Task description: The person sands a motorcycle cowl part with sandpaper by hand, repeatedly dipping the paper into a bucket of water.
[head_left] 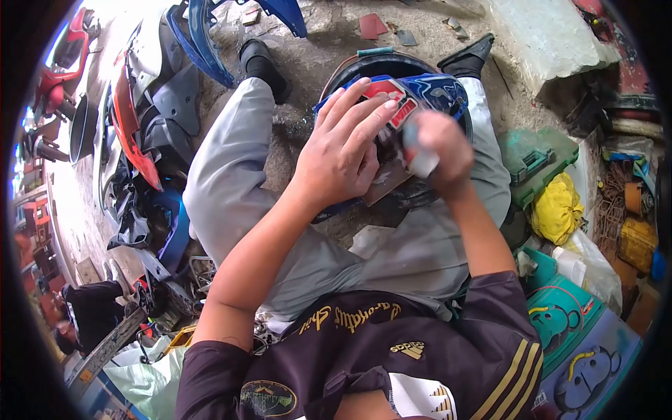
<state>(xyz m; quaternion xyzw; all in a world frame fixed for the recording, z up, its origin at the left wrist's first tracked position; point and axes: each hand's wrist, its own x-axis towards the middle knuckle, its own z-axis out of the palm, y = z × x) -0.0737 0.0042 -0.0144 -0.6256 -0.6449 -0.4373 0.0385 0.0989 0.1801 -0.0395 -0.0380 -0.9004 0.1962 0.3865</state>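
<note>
The open left grip (pixel 336 157) rests on a glossy blue-and-red plastic panel (pixel 446 91); beside it, the blurred right grip (pixel 451 148) clenches a small grey-white object (pixel 423 165), a grey-trousered leg (pixel 488 168) separating it from a green plastic case (pixel 535 164).

Bright daylight, glare burning out the floor toward ten o'clock. Right hand (pixel 444 148) motion-blurred. Fisheye curve bends the edges; black vignette at the corners.

Blue panel (pixel 448 92) with red-and-white graphics, grey trousers (pixel 231 150), black shirt (pixel 336 364) with gold stripes (pixel 514 371)
</note>
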